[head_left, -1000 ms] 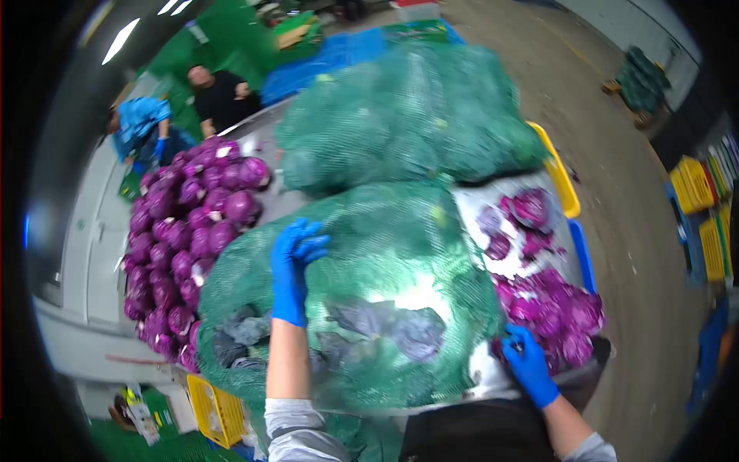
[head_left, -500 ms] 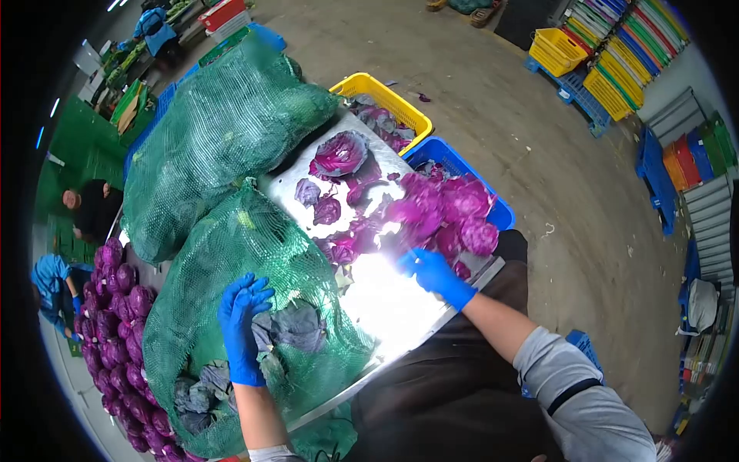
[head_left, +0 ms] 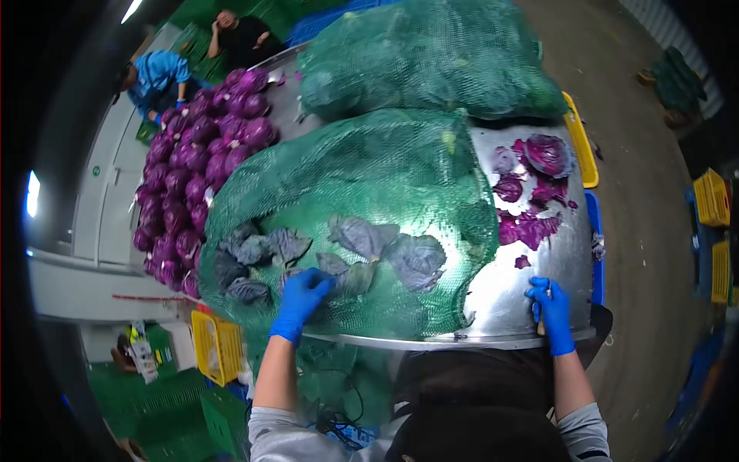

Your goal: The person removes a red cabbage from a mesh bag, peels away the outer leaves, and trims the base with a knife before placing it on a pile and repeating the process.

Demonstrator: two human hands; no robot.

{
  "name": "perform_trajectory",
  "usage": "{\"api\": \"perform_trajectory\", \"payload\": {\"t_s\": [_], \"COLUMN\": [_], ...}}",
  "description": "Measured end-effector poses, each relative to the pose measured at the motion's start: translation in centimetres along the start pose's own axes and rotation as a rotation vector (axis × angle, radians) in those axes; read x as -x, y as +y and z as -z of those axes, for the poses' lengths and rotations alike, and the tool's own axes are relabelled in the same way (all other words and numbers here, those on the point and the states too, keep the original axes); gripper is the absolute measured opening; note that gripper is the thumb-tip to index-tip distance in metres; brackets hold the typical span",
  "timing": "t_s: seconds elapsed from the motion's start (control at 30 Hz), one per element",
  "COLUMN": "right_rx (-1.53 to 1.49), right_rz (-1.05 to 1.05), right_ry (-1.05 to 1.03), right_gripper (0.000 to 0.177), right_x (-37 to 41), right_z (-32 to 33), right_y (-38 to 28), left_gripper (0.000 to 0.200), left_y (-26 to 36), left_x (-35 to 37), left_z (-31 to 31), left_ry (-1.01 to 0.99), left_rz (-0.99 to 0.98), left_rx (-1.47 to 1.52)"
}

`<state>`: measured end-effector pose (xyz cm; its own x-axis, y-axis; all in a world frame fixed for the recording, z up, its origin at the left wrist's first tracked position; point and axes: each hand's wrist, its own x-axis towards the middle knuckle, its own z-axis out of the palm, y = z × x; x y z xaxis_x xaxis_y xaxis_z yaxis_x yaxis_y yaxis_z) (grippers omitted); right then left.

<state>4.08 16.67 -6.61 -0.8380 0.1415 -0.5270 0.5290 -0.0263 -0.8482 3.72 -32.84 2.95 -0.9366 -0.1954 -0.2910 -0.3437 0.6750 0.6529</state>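
My left hand (head_left: pixel 306 300), in a blue glove, is closed with its fingers bent together at the grey-purple cabbage leaves (head_left: pixel 350 276) on the green mesh sack (head_left: pixel 385 165). Whether it pinches a leaf or the netting, I cannot make out. My right hand (head_left: pixel 552 312), also gloved in blue, is curled above the metal tabletop (head_left: pixel 500 308) near its front right corner. A small tan piece like a handle (head_left: pixel 541 328) shows at its palm; the rest is hidden. Beyond this hand lie a red cabbage (head_left: pixel 549 155) and torn purple leaves (head_left: pixel 531 229).
A full green mesh sack (head_left: pixel 423 61) lies at the back. Peeled red cabbages (head_left: pixel 188 165) are heaped at the left, where a person in blue (head_left: pixel 160 77) bends. Another person in black (head_left: pixel 246 42) sits behind. A yellow crate (head_left: pixel 581 146) and blue crate (head_left: pixel 595 246) adjoin the right edge.
My view has swung left. The purple leaves that were by my right hand at the table's right edge are gone from the tabletop. My left hand has come down to the grey-purple leaves.
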Motion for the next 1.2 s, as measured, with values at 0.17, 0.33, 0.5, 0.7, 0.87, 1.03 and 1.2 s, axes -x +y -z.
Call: {"api": "perform_trajectory", "payload": {"t_s": [0.17,0.33,0.5,0.7,0.87,1.03,1.2], "right_rx": [0.037,-0.001,-0.031,-0.034,-0.062,0.068,0.074], "right_rz": [-0.017,-0.005,-0.009,0.023,0.053,0.488,0.739], "right_ry": [-0.091,-0.107,-0.089,-0.076,-0.072,-0.08,-0.092], "right_gripper": [0.024,0.024,0.025,0.023,0.024,0.024,0.053], "right_x": [0.0,0.0,0.6,0.7,1.8,4.5,6.4], "right_z": [-0.1,0.2,-0.1,-0.1,-0.9,-5.0,-9.7], "right_y": [0.3,0.4,-0.1,0.1,-1.0,-7.9,-11.1], "left_gripper": [0.031,0.041,0.064,0.073,0.062,0.073,0.077], "left_y": [-3.0,-7.2,-7.5,-9.6,-6.3,8.6,19.3], "left_x": [2.3,1.9,0.3,-0.5,-0.6,-2.4,-3.5], "left_z": [5.8,7.3,3.3,1.3,1.4,-0.2,-6.6], "left_ry": [-0.07,0.245,0.089,0.222,0.251,0.277,-0.097], "left_rz": [0.341,0.486,0.342,0.293,0.12,-0.174,-0.241], "left_rx": [0.093,-0.331,0.506,0.542,0.993,0.97,0.91]}}
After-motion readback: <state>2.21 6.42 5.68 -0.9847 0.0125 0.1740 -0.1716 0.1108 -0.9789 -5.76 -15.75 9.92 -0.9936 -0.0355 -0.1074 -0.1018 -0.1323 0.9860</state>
